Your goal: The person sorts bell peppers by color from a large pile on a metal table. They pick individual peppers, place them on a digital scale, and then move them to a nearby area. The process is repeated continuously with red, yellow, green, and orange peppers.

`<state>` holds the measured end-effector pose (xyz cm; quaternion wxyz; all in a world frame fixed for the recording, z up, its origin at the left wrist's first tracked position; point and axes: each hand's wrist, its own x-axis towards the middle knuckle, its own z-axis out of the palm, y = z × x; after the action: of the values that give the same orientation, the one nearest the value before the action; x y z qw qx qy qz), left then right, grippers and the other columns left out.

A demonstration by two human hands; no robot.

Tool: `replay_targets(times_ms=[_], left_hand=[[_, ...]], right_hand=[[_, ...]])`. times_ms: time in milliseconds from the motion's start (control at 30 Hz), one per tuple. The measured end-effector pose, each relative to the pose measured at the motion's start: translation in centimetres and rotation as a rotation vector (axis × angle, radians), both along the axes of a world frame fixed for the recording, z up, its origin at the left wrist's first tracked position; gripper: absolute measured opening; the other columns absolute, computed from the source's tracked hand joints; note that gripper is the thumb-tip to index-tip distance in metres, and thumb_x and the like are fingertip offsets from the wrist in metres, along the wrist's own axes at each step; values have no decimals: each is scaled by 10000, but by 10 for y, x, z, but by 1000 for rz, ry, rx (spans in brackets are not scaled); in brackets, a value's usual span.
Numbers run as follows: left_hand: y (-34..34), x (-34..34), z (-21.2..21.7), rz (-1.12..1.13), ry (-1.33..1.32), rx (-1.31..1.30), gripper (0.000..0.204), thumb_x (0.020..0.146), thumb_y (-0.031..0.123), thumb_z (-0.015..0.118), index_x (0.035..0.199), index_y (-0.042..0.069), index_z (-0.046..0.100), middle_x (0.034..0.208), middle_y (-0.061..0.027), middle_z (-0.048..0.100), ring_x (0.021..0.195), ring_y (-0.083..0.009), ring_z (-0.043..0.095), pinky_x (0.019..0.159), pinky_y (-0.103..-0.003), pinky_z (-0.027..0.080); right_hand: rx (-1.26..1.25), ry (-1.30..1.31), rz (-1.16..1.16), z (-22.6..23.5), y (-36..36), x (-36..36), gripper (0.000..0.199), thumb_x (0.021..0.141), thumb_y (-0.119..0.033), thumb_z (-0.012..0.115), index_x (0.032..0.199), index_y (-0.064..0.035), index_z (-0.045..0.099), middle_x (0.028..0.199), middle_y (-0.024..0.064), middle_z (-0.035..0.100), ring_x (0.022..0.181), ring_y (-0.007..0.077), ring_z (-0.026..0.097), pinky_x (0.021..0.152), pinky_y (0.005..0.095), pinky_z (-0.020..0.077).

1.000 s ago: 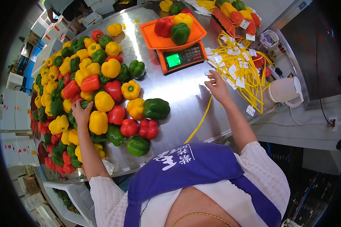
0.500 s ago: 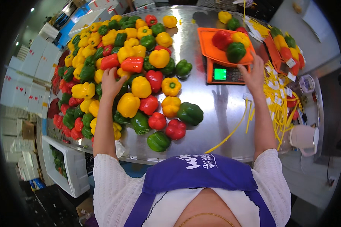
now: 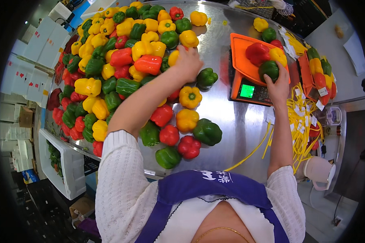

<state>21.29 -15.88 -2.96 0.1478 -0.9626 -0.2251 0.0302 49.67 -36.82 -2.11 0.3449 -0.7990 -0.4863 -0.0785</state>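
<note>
My left hand (image 3: 189, 64) reaches across the pile of bell peppers, its fingers curled over a yellow bell pepper (image 3: 173, 58) that it largely hides. At the right, my right hand (image 3: 278, 86) grips a green bell pepper (image 3: 269, 70) between thumb and fingers. That pepper sits on the orange tray (image 3: 241, 48) of a digital scale (image 3: 247, 91) with a lit green display. Beside it on the tray lie a red bell pepper (image 3: 257, 54) and a yellow one (image 3: 278, 56).
Loose peppers cover the left of the metal table (image 3: 227, 121). Yellow tagged straps (image 3: 298, 129) lie right of my right forearm, near packed peppers (image 3: 320, 77) and a pale jug (image 3: 318, 172). Behind the scale rest several more peppers (image 3: 267, 35). A white foam box (image 3: 69, 174) stands lower left.
My left hand has moved right and away from me, from the red peppers to a yellow one. My right hand has gone from the tray's edge to the green pepper on it.
</note>
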Motion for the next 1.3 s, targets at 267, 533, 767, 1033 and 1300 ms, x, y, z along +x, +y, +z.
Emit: replay_targets(times_ms=[267,533,767,1033,1300], left_hand=[[60,-86,54,200,-380,-328,513,801,367,796,1218,99,661,1204,-130,653,1172,-341,598,945,-437,523],[59,-261,16,617,-832,-73,561,815,355,818,1259,64,634,1215,-194,652,1114,-388,618,959,-461,509],[57,-329,-50,738,-650,89,598,896,439,722,1350,77,580,1232,-193,642,1141,-416,570,979,-521,456],[61,-312,-76,633,-876,-22,654,940,408,695,1426,25,482,1235,-256,566,1114,-442,562,975,-487,467],[63,-316,-74,715,-851,-113,681,921,451,710,1419,52,471,1212,-245,591,1119,-440,577,953,-491,480]], right_hand=[[241,675,433,33,3,-57,679,836,-49,773,1445,-68,473,1286,111,612,1113,198,654,955,331,546],[-181,1063,860,-18,104,-200,685,874,-241,800,1446,-73,462,1252,119,633,1144,213,628,976,347,518],[-260,624,1047,-4,135,-255,638,909,-334,738,1429,-55,496,1322,210,599,1177,350,622,993,426,503],[-326,-147,678,-49,171,-180,699,761,-283,824,1373,-93,545,1381,194,536,1162,433,590,984,477,503],[-636,78,850,-62,216,-153,655,753,-284,821,1342,-122,584,1320,218,586,1184,426,595,985,493,512]])
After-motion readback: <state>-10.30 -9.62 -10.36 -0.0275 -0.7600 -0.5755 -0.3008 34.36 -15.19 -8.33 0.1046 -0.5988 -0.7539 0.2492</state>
